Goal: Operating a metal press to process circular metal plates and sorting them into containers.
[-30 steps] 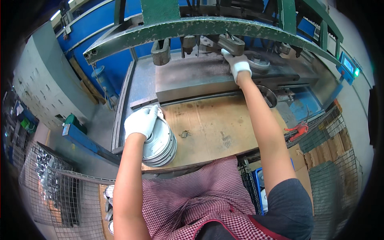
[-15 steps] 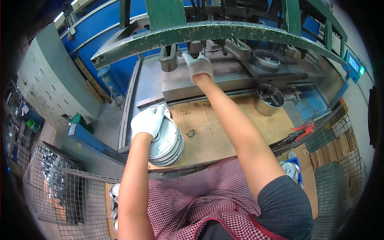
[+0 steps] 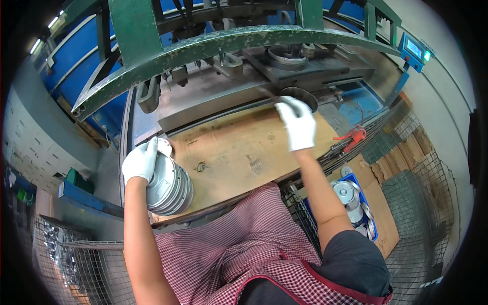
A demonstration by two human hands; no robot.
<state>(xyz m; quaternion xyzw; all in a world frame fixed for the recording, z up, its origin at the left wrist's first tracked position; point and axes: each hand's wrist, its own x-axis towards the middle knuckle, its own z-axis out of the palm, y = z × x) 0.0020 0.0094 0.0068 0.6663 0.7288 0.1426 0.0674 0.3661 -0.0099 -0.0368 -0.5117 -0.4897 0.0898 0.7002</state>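
Observation:
My left hand, in a white glove, grips the upper left edge of a stack of round silver metal discs at the left front of the board. Its thumb lies on the top disc, while the other fingers go over the side, partly hidden. My right hand, also gloved, is raised just in front of a round metal pot. Its fingers are closed on a thin dark piece that sticks out to the upper left, blurred, so its kind is unclear.
A green machine frame spans the far side above a metal bed. The brown board lies before me. A red-handled air gun hangs at its right edge. Below right stands a blue crate of metal parts.
My right hand has come back from under the machine frame and moved right to the pot, now with a thin dark piece. My left hand stays on the stack; the view has turned right.

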